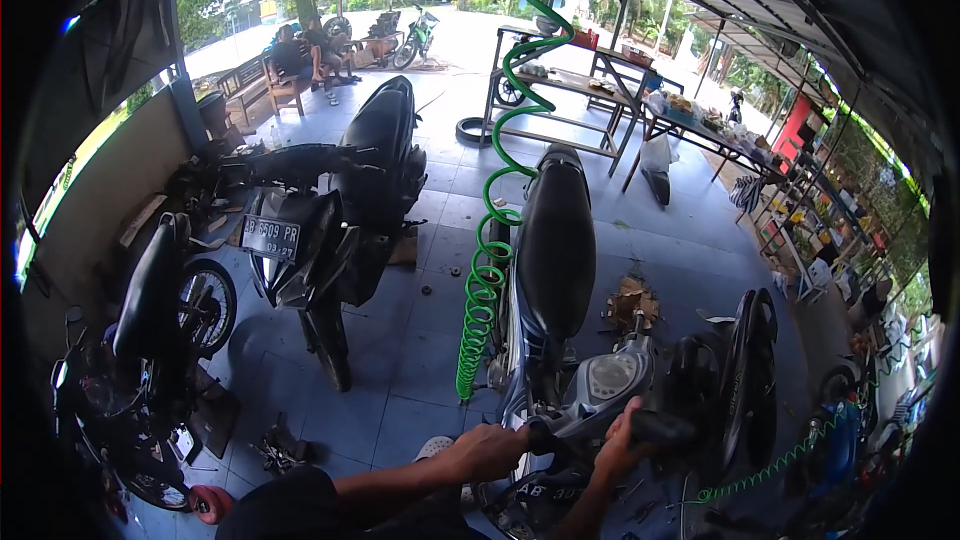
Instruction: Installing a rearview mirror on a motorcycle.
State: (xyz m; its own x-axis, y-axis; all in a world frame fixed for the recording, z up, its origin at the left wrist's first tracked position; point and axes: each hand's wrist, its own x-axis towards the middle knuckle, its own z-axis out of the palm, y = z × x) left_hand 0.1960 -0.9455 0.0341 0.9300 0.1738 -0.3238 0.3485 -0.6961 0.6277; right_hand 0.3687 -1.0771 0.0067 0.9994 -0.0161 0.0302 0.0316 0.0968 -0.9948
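A scooter (553, 240) with a long black seat stands before me, its grey instrument panel (612, 377) toward me. My left hand (490, 453) is closed around the black handlebar grip (545, 434) at the near end of the bar. Right of the front cowl, my right hand (617, 440) is closed on a dark rounded object (663, 429); its kind is too dim to make out. The bar's far end (638, 322) shows bare metal. Below my hands lies the scooter's dark front with its number plate (548, 491).
A green coiled air hose (480, 315) hangs along the scooter's left side. More motorbikes (335, 230) stand at left. Black body panels (750, 370) are at right, near torn cardboard (633, 303). Metal workbenches (570, 90) stand farther back; people (315, 52) sit at far left.
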